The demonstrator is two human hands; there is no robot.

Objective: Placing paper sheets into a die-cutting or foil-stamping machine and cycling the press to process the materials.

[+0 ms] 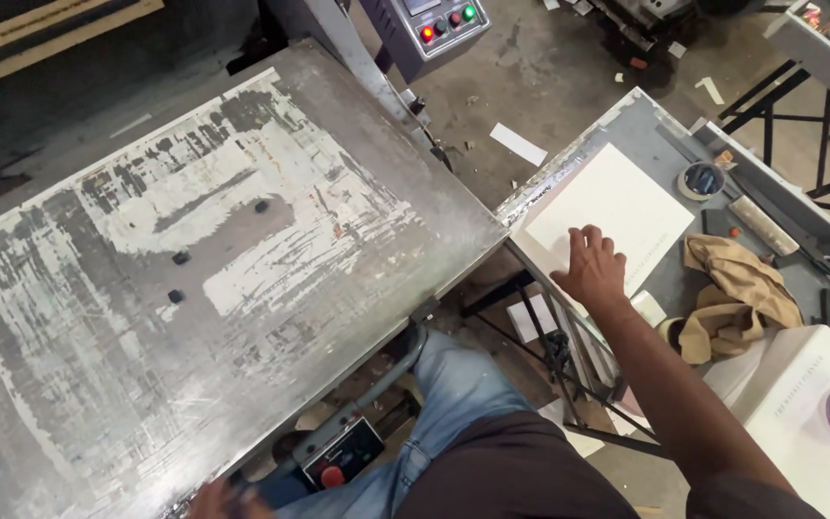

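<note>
The right hand (591,266) lies spread, palm down, fingers open, on the near edge of the white sheet stack (612,213); the stack rests on the grey side table (650,135), stretching away from the fingertips; a tan rag (737,293) lies just right of the stack, a round tape roll (701,180) beyond it; the left hand (226,500), blurred at the worn metal press bed's (194,269) near edge, cannot be told open or closed.

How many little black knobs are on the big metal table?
3. One knob sits farthest back, one knob in the middle, one knob nearest, all on the metal table.
</note>
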